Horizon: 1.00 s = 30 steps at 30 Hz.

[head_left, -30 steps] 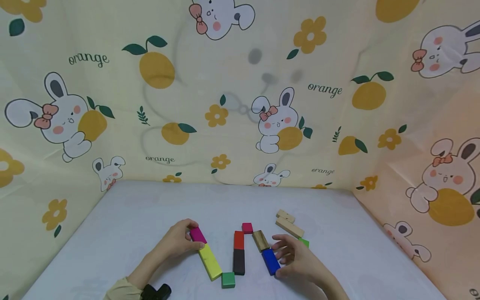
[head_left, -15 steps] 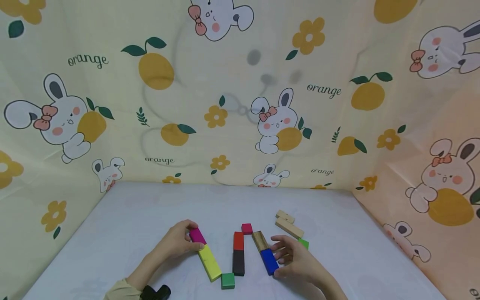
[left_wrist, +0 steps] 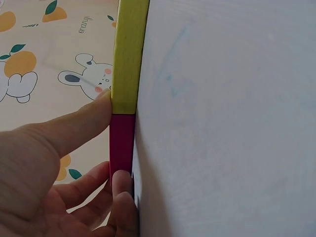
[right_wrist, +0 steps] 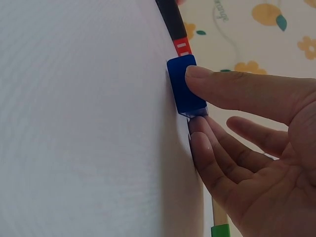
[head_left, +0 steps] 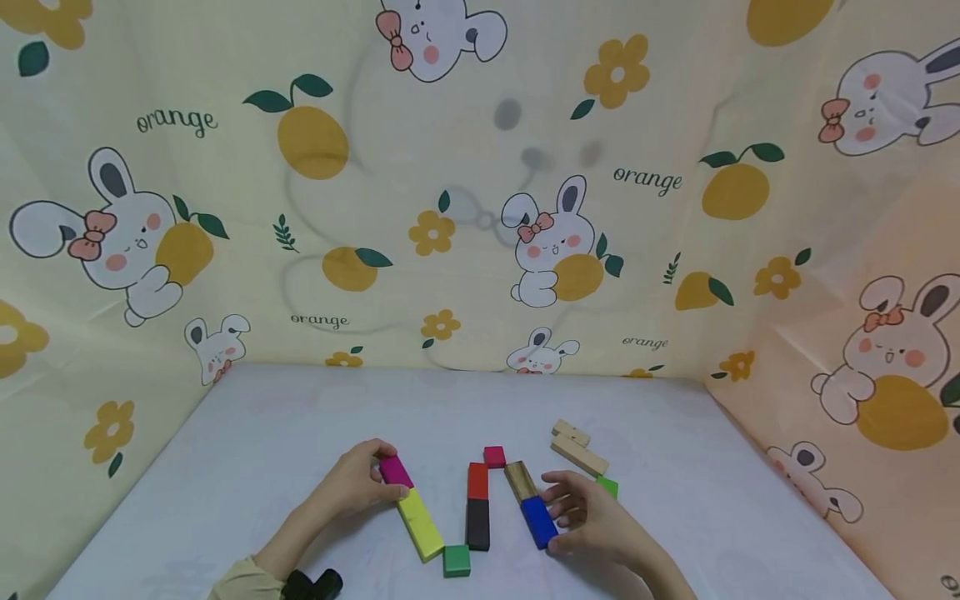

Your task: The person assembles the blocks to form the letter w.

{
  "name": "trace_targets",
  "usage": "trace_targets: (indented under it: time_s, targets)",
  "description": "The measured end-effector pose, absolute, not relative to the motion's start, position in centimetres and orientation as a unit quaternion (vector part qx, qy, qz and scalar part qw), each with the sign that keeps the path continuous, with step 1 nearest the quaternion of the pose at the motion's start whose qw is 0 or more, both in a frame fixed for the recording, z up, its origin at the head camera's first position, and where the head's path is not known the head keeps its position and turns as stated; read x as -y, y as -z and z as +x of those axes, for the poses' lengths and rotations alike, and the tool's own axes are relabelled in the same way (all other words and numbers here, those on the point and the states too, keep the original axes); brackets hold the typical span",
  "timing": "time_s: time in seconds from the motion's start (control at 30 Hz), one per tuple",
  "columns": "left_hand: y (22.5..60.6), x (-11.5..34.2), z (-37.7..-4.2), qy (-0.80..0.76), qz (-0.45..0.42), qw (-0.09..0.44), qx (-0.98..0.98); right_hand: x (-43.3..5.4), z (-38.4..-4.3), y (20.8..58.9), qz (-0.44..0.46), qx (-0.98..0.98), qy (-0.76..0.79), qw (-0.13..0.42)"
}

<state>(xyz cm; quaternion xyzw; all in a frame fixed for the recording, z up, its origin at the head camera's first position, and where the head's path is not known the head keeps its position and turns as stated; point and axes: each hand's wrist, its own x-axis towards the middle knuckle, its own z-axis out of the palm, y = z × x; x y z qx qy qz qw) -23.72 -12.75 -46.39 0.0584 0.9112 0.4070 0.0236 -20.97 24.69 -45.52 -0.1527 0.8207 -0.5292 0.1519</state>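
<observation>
My left hand [head_left: 358, 479] pinches a magenta block [head_left: 397, 471], thumb by its near end and fingertips at its far end. A yellow block [head_left: 421, 525] lies end to end with the magenta one, their seam beside my thumb in the left wrist view. On the right, my right hand [head_left: 596, 518] holds a blue block [head_left: 538, 523], the thumb [right_wrist: 212, 84] on its near end and curled fingertips along its side. A gold-brown block [head_left: 521, 483] continues the line beyond the blue one. Between the hands stand a red block [head_left: 477, 481] and a black block [head_left: 477, 525] in line.
A green block [head_left: 457, 561] lies at the near end of the yellow one. A small pinkish-red block [head_left: 494, 456] sits at the far end of the red one. Beyond the right hand are two plain wood blocks [head_left: 579, 456] and a light green block [head_left: 609, 486].
The right hand and the blue block have shifted very slightly left. The left hand keeps its place on the magenta block.
</observation>
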Motion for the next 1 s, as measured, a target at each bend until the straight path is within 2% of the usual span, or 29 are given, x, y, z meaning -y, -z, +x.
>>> trace_targets:
  time_s: [1.0]
  targets:
    - [46.44,12.63,-23.93,-0.404,0.049,0.033,-0.913,-24.72,-21.16,45.58,-0.144,-0.819,0.529,0.166]
